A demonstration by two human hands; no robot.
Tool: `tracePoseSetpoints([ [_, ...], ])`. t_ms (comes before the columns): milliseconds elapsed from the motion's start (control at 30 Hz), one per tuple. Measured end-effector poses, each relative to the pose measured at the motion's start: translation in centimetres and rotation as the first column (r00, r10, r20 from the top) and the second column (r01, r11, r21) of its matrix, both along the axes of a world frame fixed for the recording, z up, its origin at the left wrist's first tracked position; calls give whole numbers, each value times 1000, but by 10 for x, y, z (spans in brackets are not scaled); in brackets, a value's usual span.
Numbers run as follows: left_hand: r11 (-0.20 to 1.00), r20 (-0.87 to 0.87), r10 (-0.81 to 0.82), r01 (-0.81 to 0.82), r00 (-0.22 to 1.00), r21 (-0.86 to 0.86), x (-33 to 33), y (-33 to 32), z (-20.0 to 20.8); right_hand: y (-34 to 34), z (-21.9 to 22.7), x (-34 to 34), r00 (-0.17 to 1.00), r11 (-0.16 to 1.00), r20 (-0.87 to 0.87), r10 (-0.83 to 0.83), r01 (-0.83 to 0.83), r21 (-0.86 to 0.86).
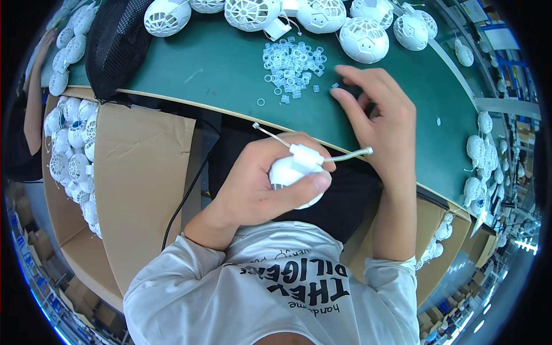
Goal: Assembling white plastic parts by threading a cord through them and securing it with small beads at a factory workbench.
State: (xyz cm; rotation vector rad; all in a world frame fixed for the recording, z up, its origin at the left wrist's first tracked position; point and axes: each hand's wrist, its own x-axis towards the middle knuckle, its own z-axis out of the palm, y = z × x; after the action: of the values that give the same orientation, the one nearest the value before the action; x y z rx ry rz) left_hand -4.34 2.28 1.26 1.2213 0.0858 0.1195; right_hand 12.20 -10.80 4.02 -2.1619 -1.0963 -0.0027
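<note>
My left hand [247, 181] is wrapped round a white rounded plastic housing [282, 172], in front of my body just off the table's near edge. A white block on top of the housing has a thin lead with a small plug [257, 126] sticking out to the left and a thicker white tube [353, 154] to the right. My right hand [379, 109] is over the table, thumb and forefinger apart. One small clear ring [335, 85] is between those two fingertips, close to the thumb. Left of this hand is a loose pile of clear plastic rings [290, 63].
White perforated balls [364, 40] line the far side of the green table [213, 69]. A black mesh bag [118, 46] hangs over its left edge. Below left, a cardboard box [144, 167] holds more white balls [75, 135]. Another person's arm [35, 86] shows at far left.
</note>
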Motion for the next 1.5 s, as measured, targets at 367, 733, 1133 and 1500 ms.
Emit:
tracePoseSetpoints([
  [367, 993, 33, 113, -113, 993, 15, 4, 0, -4, -31, 8, -24, 787, 874, -596, 162, 166, 457],
  [733, 998, -31, 65, -65, 997, 22, 2, -4, -2, -38, 5, -33, 793, 839, -520, 318, 21, 544],
  [1133, 984, -3, 2, -2, 1000, 180, 4, -3, -8, -41, 25, -25, 869, 897, -340, 360, -222, 382],
  [1500, 991, 153, -10, -10, 988, 133, 11, -11, -16, -43, 34, -44, 983, 882, -40, 182, -145, 449],
])
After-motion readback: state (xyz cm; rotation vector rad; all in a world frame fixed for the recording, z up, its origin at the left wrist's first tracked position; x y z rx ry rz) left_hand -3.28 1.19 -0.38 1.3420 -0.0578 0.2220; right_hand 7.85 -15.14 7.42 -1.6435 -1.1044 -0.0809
